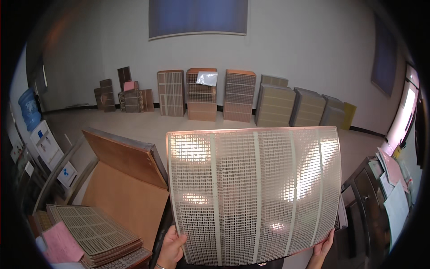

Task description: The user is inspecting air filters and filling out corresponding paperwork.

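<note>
A large, thin circuit board panel (237, 179) with a copper-coloured edge stands up in front of me. Rows of small repeated patterns cover it, split by pale upright strips, and bright glare lies on parts of its face. My left hand (171, 249) grips its lower left edge, thumb on the front face. At the lower right edge my right hand (323, 249) holds it too, with most fingers behind the panel. Left of my left hand lies a stack of similar panels (96, 228), with a pink paper (62, 242) at its near left side.
A brown board (123, 159) leans upright beyond a flat brown surface (127, 201) at left. Panel stacks (239, 96) line the far wall. A water dispenser (49, 145) stands far left. At right is a dark cabinet (369, 193) with papers (396, 206) near it.
</note>
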